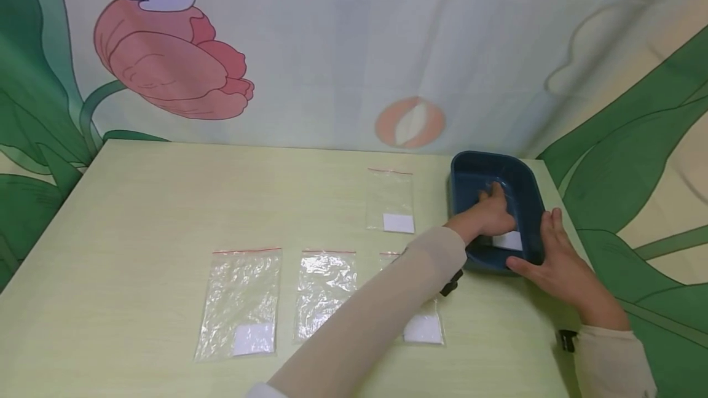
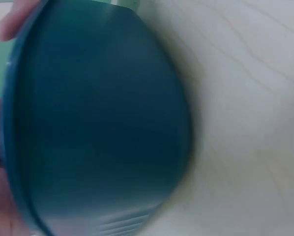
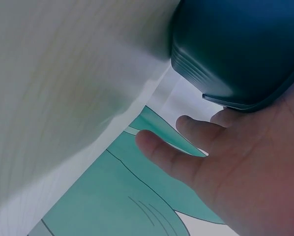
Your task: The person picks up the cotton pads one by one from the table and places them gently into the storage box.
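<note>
In the head view a dark blue plastic bin (image 1: 461, 201) stands at the table's right end. My left hand (image 1: 491, 214) reaches down into it, fingers toward the far end; what the fingertips touch there is hidden. Near that hand's wrist a white label (image 1: 507, 241) shows inside the bin. Against the bin's near right corner rests my right hand (image 1: 564, 269), thumb along the front rim and fingers lying straight along the right side. The right wrist view has the palm (image 3: 255, 162) against the bin's rim, with fingers extended beyond it.
Clear zip bags with red seals and white labels lie flat: one (image 1: 389, 198) left of the bin, others nearer, including a large one (image 1: 243, 293), a middle one (image 1: 326, 281) and one (image 1: 423, 327) partly under the left forearm. A printed curtain (image 1: 332, 48) hangs behind the table.
</note>
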Available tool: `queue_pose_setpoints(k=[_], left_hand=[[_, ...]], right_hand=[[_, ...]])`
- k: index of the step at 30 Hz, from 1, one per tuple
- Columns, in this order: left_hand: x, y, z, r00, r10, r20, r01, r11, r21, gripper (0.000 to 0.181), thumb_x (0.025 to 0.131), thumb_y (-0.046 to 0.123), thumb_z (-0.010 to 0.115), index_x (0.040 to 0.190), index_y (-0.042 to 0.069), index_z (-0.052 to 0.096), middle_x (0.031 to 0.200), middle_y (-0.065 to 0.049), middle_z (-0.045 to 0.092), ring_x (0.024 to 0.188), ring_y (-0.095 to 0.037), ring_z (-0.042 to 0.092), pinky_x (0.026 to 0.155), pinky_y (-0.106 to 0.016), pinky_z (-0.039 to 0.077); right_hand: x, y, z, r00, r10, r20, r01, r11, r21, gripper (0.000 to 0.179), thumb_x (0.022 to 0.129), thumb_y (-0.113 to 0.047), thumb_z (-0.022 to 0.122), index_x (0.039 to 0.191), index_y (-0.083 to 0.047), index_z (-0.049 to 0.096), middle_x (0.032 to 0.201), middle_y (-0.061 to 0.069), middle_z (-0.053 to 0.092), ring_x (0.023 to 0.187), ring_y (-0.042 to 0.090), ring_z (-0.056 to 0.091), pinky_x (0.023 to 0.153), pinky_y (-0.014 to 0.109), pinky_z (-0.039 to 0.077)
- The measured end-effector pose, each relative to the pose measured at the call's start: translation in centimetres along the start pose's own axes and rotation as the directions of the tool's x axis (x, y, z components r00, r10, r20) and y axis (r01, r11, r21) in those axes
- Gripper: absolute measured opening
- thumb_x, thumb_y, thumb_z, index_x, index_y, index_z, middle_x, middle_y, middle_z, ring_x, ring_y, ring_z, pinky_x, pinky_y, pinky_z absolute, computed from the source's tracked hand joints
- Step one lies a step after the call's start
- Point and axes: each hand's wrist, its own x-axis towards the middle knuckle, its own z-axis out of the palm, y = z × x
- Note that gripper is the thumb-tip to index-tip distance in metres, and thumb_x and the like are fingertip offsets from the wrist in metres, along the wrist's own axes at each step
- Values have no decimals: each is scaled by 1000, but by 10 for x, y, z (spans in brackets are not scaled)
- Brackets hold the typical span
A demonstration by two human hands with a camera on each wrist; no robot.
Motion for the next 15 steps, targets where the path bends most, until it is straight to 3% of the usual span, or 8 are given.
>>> queue_pose_setpoints(k=[4, 6, 9, 10, 12, 15], left_hand=[[-7, 5, -4, 998, -47, -35, 50, 993, 104, 92, 98, 34, 60, 163, 13, -1, 167, -9, 5, 151, -18, 10, 105, -22, 36], [-14, 4, -10, 998, -35, -46, 39, 995, 87, 94, 98, 34, 62, 163, 14, -3, 167, -10, 3, 150, -16, 14, 103, -21, 38], [-28, -5, -27, 995, 74, -74, -74, 997, 3, 91, 98, 29, 62, 163, 16, -1, 167, -7, 8, 147, -12, 24, 101, -20, 37], [-33, -10, -35, 988, 132, -83, -135, 990, -31, 88, 99, 25, 60, 164, 16, 1, 167, -6, 13, 142, -12, 35, 99, -20, 38], [-43, -22, -51, 964, 235, -123, -246, 965, -91, 78, 101, 18, 57, 164, 16, 11, 162, -4, 30, 129, -11, 50, 92, -20, 42], [-54, -45, -74, 928, 317, -197, -346, 928, -136, 60, 102, 11, 53, 159, 14, 33, 145, -5, 53, 108, -14, 60, 80, -22, 45]], right_hand=[[-1, 1, 1, 1000, -1, -3, 1, 1000, 3, 114, 97, -54, 60, 153, 0, -22, 157, 12, -36, 146, 50, -13, 102, 76, 20], [-2, 1, 1, 1000, -2, -5, 2, 1000, 3, 114, 97, -54, 61, 153, 1, -22, 157, 13, -36, 146, 50, -13, 102, 77, 21], [-1, 2, 1, 1000, -3, -6, 3, 1000, 6, 114, 97, -53, 61, 153, 0, -23, 157, 13, -36, 146, 50, -13, 102, 77, 21], [-1, 2, 1, 1000, -1, -5, 1, 1000, 6, 114, 97, -53, 61, 153, -1, -23, 157, 13, -36, 146, 50, -13, 102, 77, 21], [0, 1, 1, 1000, 5, -6, -5, 1000, 1, 115, 96, -54, 61, 153, -1, -24, 157, 13, -36, 146, 50, -13, 102, 76, 21], [1, 1, 1, 1000, 14, -4, -14, 1000, -5, 117, 96, -55, 62, 153, -1, -24, 157, 13, -37, 146, 50, -13, 103, 76, 21]])
